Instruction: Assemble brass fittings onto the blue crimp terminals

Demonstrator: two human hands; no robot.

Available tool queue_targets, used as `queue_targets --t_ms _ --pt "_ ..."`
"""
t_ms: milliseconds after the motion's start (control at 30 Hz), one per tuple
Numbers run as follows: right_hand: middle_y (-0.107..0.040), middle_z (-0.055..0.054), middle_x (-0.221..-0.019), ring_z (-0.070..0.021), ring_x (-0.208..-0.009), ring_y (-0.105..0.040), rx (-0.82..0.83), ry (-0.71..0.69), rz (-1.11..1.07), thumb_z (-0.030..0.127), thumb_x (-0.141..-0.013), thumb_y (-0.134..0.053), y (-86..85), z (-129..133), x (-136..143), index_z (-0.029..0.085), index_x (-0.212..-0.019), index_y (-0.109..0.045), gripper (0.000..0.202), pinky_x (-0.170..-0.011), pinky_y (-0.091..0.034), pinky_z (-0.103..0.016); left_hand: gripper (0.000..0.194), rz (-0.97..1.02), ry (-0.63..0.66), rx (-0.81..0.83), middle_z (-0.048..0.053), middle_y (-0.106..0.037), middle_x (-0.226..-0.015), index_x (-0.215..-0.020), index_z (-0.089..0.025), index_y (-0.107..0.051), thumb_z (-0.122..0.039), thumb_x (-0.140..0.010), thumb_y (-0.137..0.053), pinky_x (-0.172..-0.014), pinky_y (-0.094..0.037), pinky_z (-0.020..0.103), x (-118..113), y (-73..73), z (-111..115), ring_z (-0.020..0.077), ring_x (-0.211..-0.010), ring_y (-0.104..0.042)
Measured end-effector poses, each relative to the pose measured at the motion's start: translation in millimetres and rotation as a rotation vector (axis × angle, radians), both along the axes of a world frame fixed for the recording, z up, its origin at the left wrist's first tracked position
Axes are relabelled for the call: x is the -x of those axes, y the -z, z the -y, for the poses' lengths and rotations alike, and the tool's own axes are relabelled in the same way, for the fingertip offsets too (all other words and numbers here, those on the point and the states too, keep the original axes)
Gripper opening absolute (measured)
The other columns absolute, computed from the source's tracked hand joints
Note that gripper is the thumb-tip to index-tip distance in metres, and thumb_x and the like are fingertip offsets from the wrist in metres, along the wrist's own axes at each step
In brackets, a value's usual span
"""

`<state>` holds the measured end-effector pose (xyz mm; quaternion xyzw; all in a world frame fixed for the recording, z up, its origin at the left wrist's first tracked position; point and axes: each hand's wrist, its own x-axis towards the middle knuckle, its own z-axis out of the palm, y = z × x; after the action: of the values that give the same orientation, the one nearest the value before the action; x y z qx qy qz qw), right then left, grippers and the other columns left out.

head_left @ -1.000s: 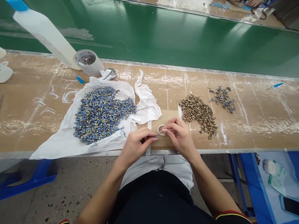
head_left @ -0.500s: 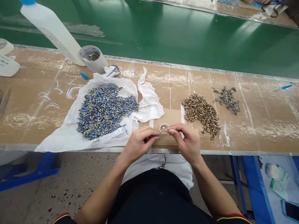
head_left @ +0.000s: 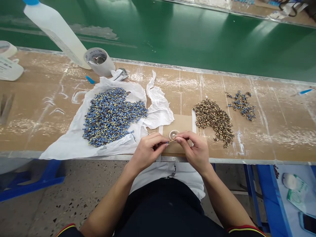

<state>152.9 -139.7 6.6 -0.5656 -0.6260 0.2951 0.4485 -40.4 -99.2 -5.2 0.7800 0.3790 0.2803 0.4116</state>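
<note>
My right hand pinches a thin pale stick, like a toothpick, that points left toward my other hand. My left hand is closed at the fingertips on a tiny blue piece, mostly hidden by the fingers. The stick's tip meets or nearly meets that piece. Just behind my fingertips sits a small round clear dish. A large heap of small blue and yellow pieces lies to the left on white cloth-like sheeting. On the right is a pile of small brown and cream pieces.
A smaller cluster of bluish-brown pieces lies farther right. Behind the left heap stand a tape roll and a tall white bottle. Crumpled white sheeting lies mid-table. A green surface runs beyond the cardboard-covered table.
My right hand has shifted slightly left, closer to my left hand, with the stick still pinched. The whole view has moved a little; the piles look the same.
</note>
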Motion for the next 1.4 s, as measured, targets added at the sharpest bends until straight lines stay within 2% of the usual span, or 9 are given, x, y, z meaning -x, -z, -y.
queue_targets --t_ms 133,333,567,700,933,1067,1167,1233,1400 --pt "-0.076 -0.004 -0.086 -0.019 -0.08 -0.071 -0.003 0.002 0.01 0.029 -0.094 -0.059 0.4 -0.5 0.9 0.022 -0.086 -0.069 0.014 -0.075 -0.055 -0.032 0.012 -0.001 -0.005 0.0 0.003 -0.065 -0.08 -0.093 -0.018 -0.07 -0.019 -0.093 -0.059 -0.063 -0.044 0.023 -0.2 -0.3 0.1 0.0124 -0.07 -0.058" --pt "-0.075 -0.004 -0.087 -0.0181 -0.081 -0.07 -0.015 -0.024 0.015 0.023 -0.094 -0.06 -1.1 -0.6 4.1 0.022 -0.087 -0.068 0.01 -0.074 -0.054 -0.031 0.014 0.016 -0.006 -0.002 0.003 -0.065 -0.079 -0.094 -0.017 -0.072 -0.02 -0.093 -0.058 -0.063 -0.044 0.023 0.8 -0.3 0.4 0.0123 -0.069 -0.057" --pt "-0.073 -0.004 -0.086 -0.0159 -0.076 -0.067 -0.079 -0.078 0.056 0.022 -0.094 -0.06 -10.4 -0.7 6.5 0.022 -0.089 -0.067 0.009 -0.067 -0.052 -0.029 0.014 0.068 -0.026 0.021 0.001 -0.061 -0.072 -0.095 -0.018 -0.074 -0.022 -0.092 -0.061 -0.06 -0.041 0.023 4.0 -0.4 0.2 0.0113 -0.063 -0.053" --pt "-0.073 -0.004 -0.084 -0.0166 -0.079 -0.068 -0.127 -0.102 0.077 0.021 -0.094 -0.059 -14.7 -2.2 8.2 0.022 -0.089 -0.066 0.009 -0.069 -0.053 -0.029 0.013 0.106 -0.031 0.065 0.003 -0.065 -0.074 -0.094 -0.017 -0.074 -0.023 -0.091 -0.062 -0.062 -0.044 0.024 5.8 -0.5 0.0 0.0127 -0.066 -0.057" --pt "-0.072 -0.004 -0.084 -0.0175 -0.08 -0.069 -0.116 -0.118 0.04 0.023 -0.095 -0.058 -15.4 -3.9 14.2 0.023 -0.089 -0.065 0.009 -0.071 -0.055 -0.031 0.012 0.131 -0.047 0.111 0.005 -0.072 -0.081 -0.092 -0.017 -0.074 -0.022 -0.09 -0.064 -0.064 -0.049 0.024 8.0 -0.7 -0.7 0.014 -0.07 -0.063" --pt "-0.072 -0.003 -0.085 -0.0171 -0.081 -0.068 -0.121 -0.056 0.016 0.02 -0.093 -0.06 -16.9 -4.1 7.1 0.023 -0.087 -0.065 0.008 -0.072 -0.054 -0.031 0.011 0.135 -0.07 0.127 0.005 -0.075 -0.086 -0.093 -0.017 -0.075 -0.021 -0.088 -0.066 -0.065 -0.051 0.023 8.7 0.1 -0.8 0.0142 -0.073 -0.067" --pt "-0.07 -0.003 -0.081 -0.0182 -0.078 -0.066 -0.136 0.082 0.042 0.022 -0.093 -0.06 -15.5 -6.3 -5.0 0.023 -0.083 -0.064 0.011 -0.07 -0.052 -0.033 0.011 0.123 -0.097 0.128 0.006 -0.076 -0.089 -0.093 -0.017 -0.075 -0.02 -0.087 -0.067 -0.067 -0.053 0.024 9.2 2.3 -0.6 0.0152 -0.076 -0.069" --pt "-0.068 -0.004 -0.08 -0.0187 -0.077 -0.064 -0.122 0.115 0.07 0.024 -0.093 -0.06 -12.3 -8.4 -11.5 0.022 -0.08 -0.063 0.013 -0.069 -0.051 -0.033 0.011 0.112 -0.107 0.132 0.006 -0.077 -0.091 -0.093 -0.017 -0.076 -0.021 -0.087 -0.067 -0.07 -0.055 0.024 9.3 3.5 -0.5 0.0162 -0.079 -0.07" --pt "-0.066 -0.006 -0.088 -0.0183 -0.081 -0.062 -0.059 0.02 0.106 0.023 -0.094 -0.058 -0.2 -10.1 -8.9 0.022 -0.085 -0.067 0.013 -0.068 -0.05 -0.032 0.012 0.097 -0.111 0.139 0.006 -0.077 -0.091 -0.093 -0.017 -0.076 -0.022 -0.087 -0.067 -0.069 -0.056 0.024 9.2 4.0 -0.6 0.0163 -0.078 -0.071"
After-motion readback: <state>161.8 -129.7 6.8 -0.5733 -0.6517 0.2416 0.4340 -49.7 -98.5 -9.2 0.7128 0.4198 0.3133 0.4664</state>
